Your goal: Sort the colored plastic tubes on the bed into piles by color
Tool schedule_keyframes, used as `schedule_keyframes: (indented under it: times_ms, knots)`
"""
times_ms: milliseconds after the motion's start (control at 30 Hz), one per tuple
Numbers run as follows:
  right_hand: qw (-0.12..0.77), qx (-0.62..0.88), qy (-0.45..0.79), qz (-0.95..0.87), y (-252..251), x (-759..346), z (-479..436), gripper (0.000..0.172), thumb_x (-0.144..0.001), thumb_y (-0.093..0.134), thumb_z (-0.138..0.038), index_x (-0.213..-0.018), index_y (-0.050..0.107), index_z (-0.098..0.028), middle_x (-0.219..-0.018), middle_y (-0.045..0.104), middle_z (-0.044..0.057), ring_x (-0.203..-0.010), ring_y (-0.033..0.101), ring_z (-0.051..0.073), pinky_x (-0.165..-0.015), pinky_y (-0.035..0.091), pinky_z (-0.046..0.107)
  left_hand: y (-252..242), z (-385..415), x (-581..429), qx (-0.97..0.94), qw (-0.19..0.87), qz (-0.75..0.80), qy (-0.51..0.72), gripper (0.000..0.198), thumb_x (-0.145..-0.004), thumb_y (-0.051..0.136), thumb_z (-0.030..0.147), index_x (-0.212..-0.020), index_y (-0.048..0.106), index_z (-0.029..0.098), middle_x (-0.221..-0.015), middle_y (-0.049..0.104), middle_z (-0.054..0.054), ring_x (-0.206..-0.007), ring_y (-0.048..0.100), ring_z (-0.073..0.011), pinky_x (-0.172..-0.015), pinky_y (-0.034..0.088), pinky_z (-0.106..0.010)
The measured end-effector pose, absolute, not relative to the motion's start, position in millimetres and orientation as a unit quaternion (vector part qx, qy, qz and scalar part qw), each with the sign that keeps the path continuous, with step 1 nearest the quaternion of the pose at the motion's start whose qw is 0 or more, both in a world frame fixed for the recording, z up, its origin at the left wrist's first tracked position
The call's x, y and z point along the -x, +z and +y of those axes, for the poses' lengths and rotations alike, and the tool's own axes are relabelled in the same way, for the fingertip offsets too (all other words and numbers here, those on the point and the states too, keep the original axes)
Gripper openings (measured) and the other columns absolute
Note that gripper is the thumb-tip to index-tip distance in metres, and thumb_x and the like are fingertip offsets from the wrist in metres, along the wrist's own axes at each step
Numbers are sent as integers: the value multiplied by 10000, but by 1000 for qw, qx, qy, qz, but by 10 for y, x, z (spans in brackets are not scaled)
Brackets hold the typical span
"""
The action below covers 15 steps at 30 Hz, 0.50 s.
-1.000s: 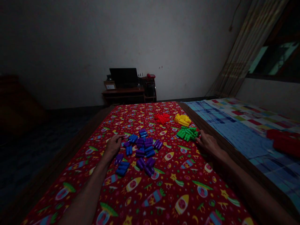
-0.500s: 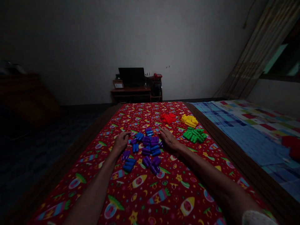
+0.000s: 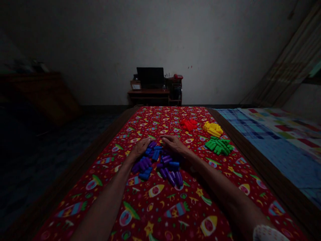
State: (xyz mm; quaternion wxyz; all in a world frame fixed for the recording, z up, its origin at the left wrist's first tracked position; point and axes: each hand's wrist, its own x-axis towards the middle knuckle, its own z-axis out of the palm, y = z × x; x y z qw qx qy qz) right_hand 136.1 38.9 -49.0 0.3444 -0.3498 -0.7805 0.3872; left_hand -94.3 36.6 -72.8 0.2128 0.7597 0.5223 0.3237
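Note:
Blue and purple plastic pieces lie mixed on the red patterned cloth (image 3: 155, 207), with a purple group (image 3: 172, 175) at the near right and a blue piece (image 3: 145, 173) at the near left. My left hand (image 3: 141, 147) rests against the far left side of the pile, its fingers partly hidden. Across from it, my right hand (image 3: 175, 144) reaches over the pile's far right side, fingers stretched out toward the left. Between the two hands a purple piece (image 3: 152, 144) shows.
Red pieces (image 3: 189, 125), yellow pieces (image 3: 213, 129) and green pieces (image 3: 219, 145) form separate heaps at the right. Beyond the table stands a desk (image 3: 149, 91) with a monitor (image 3: 150, 77). A bed with a blue checked cover (image 3: 258, 144) is on the right.
Both hands have come closer together around the far side of the pile. The blue and purple pieces have shifted and lie closer together. The camera view has turned slightly left.

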Motion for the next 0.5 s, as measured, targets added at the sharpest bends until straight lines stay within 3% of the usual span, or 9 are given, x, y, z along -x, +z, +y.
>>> schedule_keyframes:
  times_ms: [133,200,367,500]
  knots:
    - [211,396,299,-842,-396,-1676,239,343,-879,543,-371,-1055,715,-133,-893,724,77,-796,644,191,-721,456,277,-701,334,939,-772,205,514,313,592,-865,335,617,-977,724,184,-1096,720,-89,-1062,625,-257,-989,464,-378]
    - [155,381,285,-866,-379,-1761,129,345,-839,606,-347,-1100,699,-141,-884,718,69,-771,639,184,-676,438,257,-694,319,939,-773,208,510,313,571,-859,357,620,-913,723,185,-1047,729,-88,-1017,639,-250,-966,476,-364]
    - [176,347,273,-880,-458,-1635,12,475,-822,629,-307,-1276,593,-173,-1059,698,74,-934,633,207,-785,451,280,-648,281,921,-779,214,505,304,537,-843,387,620,-842,709,191,-986,732,-82,-961,648,-249,-936,486,-357]
    - [209,336,276,-876,-533,-1486,30,474,-814,640,-355,-1246,606,-164,-1108,687,85,-992,619,221,-850,449,305,-625,278,911,-780,217,508,294,551,-828,389,649,-838,712,202,-1010,729,-85,-970,640,-258,-945,481,-364]
